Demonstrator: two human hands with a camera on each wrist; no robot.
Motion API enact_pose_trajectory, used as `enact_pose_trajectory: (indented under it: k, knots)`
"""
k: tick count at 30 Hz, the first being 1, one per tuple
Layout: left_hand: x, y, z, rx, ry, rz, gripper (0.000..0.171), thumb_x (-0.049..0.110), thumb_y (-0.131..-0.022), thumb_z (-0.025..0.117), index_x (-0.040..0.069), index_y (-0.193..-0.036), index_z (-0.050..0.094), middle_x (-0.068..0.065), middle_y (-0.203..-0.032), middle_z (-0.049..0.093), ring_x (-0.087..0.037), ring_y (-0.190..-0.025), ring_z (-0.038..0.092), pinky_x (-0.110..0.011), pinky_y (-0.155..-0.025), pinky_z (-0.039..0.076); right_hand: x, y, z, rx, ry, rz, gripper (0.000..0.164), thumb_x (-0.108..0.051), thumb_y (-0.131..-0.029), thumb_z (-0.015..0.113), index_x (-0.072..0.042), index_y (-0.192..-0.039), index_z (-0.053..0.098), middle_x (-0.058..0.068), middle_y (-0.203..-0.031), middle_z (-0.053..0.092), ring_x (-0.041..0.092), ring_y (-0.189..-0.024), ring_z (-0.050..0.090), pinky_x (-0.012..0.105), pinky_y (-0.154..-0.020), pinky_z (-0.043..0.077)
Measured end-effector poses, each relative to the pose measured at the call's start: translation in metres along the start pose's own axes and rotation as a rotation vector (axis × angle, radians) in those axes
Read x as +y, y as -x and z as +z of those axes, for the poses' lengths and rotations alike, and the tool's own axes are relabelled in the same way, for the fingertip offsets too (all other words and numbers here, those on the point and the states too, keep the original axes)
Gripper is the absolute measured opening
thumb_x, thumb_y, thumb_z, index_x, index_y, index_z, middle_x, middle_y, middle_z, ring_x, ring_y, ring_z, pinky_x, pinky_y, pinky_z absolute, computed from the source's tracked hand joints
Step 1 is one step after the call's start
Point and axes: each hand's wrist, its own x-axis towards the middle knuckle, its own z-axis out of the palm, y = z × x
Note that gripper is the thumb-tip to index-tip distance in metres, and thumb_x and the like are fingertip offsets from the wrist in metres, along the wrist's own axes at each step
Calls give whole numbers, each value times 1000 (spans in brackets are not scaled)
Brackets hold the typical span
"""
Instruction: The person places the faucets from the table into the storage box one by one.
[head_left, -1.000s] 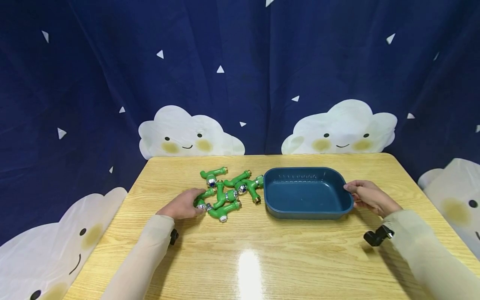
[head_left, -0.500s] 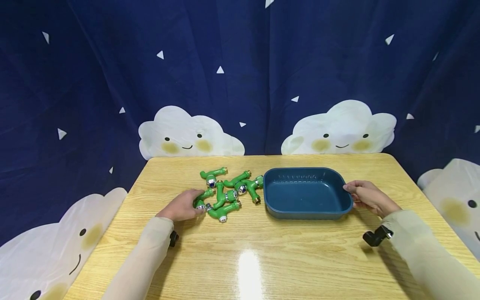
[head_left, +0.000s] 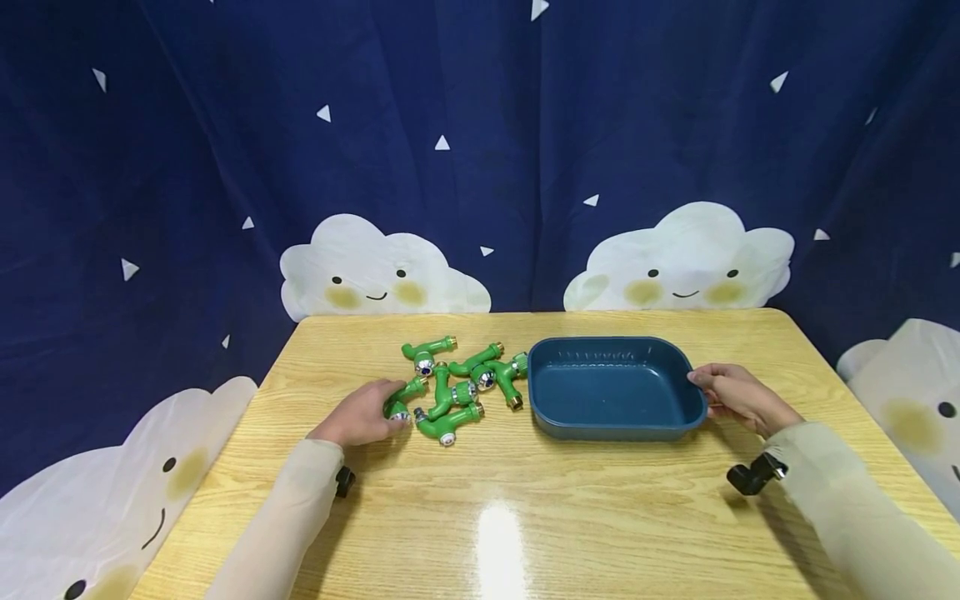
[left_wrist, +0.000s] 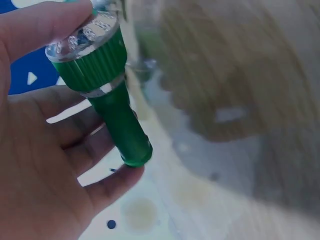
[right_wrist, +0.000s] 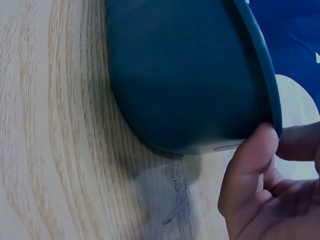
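My left hand [head_left: 366, 413] grips a green faucet [head_left: 413, 387] at the left end of a group of several similar faucets. In the left wrist view, the thumb lies on the silver cap of this faucet [left_wrist: 112, 95], and the fingers are behind its green body. My right hand [head_left: 738, 397] pinches the right rim of a dark blue rectangular basin [head_left: 611, 398]. The right wrist view has the thumb on the near side of the basin wall [right_wrist: 200, 90]. Nothing lies inside the basin.
Loose green faucets lie between the left hand and the basin: one at the back [head_left: 425, 354], one at the front [head_left: 450, 423], and one touching or close to the basin's left side [head_left: 510, 379]. A dark blue curtain [head_left: 480, 150] hangs behind the wooden table [head_left: 600, 517].
My left hand has shifted slightly to the left, and the faucet in it has moved a little away from the group. The right hand and basin have stayed in place.
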Motion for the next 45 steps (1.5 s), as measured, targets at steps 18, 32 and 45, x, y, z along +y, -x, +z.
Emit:
enact_pose_trajectory:
  k: [18, 32, 45]
  knots:
    - [36, 5, -18, 65, -5, 44, 71, 31, -84, 72, 6, -146, 49, -18, -140, 57, -37, -130, 55, -53, -109, 44, 3, 2, 2, -11, -13, -23, 30, -25, -106, 42, 3, -114, 50, -8, -79, 61, 3, -70, 62, 22, -63, 57]
    - [57, -2, -26, 69, -37, 84, 71, 36, -86, 71, 7, -147, 48, -18, -147, 52, -39, -136, 49, -53, -113, 40, 2, 2, 0, -4, 9, -17, 34, -25, -106, 41, 5, -118, 50, -7, -80, 61, 3, -70, 62, 23, -64, 57]
    - [81, -15, -32, 70, -105, 178, 71, 37, -85, 71, 5, -145, 50, -16, -148, 52, -36, -138, 48, -52, -114, 41, -1, 2, 1, -8, 0, -19, 34, -26, -106, 41, 5, -118, 50, -7, -79, 56, 4, -69, 58, 23, -64, 56]
